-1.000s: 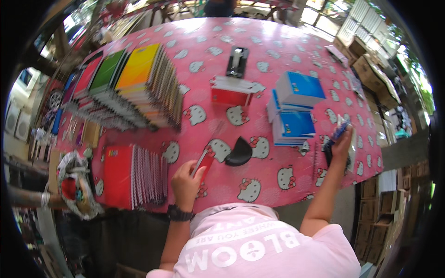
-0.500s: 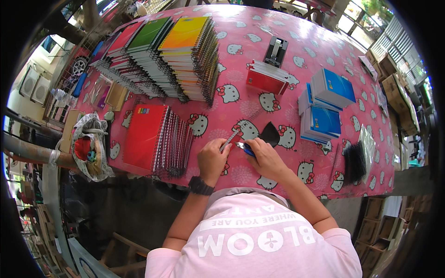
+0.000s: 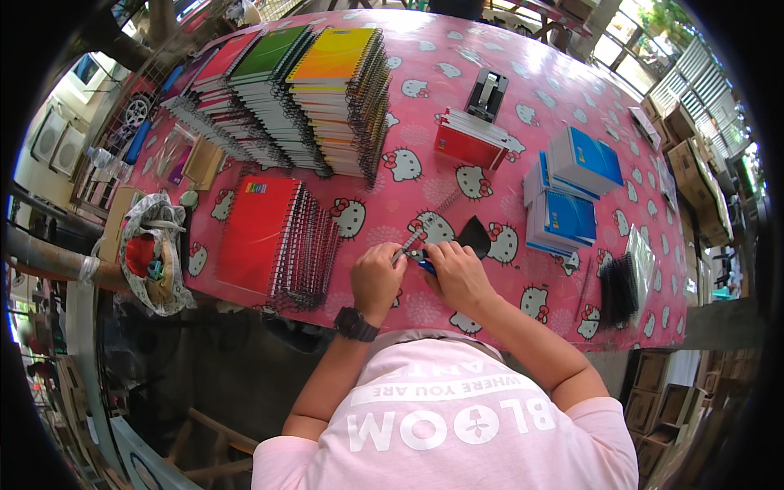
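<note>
Near the table's front edge, my left hand (image 3: pixel 377 280) is closed on a small spiral notebook (image 3: pixel 410 242), seen nearly edge-on with a bit of red cover. A thin wire coil (image 3: pixel 448 202) reaches out past its far end over the cloth. My right hand (image 3: pixel 457 276) is wrapped round blue-handled pliers (image 3: pixel 427 265), their metal jaws against the notebook's near end. The fingers hide much of both. Just beyond my right hand lies a black pointed piece (image 3: pixel 474 237). Left of my hands stands a stack of red spiral notebooks (image 3: pixel 260 233).
Tall stacks of green (image 3: pixel 269 53) and yellow notebooks (image 3: pixel 331 57) rise at the far left. A black stapler-like device (image 3: pixel 487 94) stands behind small red notebooks (image 3: pixel 469 143). Blue notebooks (image 3: pixel 572 214) and a bundle of black coils (image 3: pixel 621 290) sit right. A patterned bag (image 3: pixel 153 253) hangs at the left edge.
The pliers' jaws have moved slightly left, closer against the notebook's end, and my right hand has shifted a little left with them. My left hand keeps its hold, the notebook turned slightly.
</note>
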The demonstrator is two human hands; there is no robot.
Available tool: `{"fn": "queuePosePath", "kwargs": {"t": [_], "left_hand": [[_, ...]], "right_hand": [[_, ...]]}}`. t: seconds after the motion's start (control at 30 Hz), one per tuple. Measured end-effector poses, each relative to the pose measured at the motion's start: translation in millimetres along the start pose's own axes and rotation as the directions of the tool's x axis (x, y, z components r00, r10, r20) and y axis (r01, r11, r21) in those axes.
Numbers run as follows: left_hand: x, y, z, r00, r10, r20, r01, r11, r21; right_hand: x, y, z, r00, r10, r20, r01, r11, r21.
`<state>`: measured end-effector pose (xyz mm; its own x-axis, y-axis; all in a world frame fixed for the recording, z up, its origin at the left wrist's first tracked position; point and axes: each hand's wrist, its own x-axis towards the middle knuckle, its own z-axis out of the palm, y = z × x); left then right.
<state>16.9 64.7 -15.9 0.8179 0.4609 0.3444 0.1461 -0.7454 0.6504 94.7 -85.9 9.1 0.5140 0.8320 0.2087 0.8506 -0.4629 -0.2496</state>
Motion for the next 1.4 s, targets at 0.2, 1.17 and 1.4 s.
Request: {"fn": "queuePosePath", "kwargs": {"t": [0.2, 1.17, 1.4], "left_hand": [[2, 2, -3, 0.999, -0.007, 0.039, 0.009, 1.000, -0.030], [-5, -2, -21, 0.930, 0.259, 0.260, -0.276, 0.961, 0.030], [-13, -12, -20, 0.890, 0.341, 0.301, -0.328, 0.940, -0.094]], "right_hand": [[-4, 13, 12, 0.999, 0.046, 0.012, -0.047, 0.975, 0.218], [-16, 100, 14, 0.961, 0.259, 0.092, -0.274, 0.876, 0.397], [-13, 68, 3, 0.873, -0.167, 0.458, -0.437, 0.150, 0.887]]}}
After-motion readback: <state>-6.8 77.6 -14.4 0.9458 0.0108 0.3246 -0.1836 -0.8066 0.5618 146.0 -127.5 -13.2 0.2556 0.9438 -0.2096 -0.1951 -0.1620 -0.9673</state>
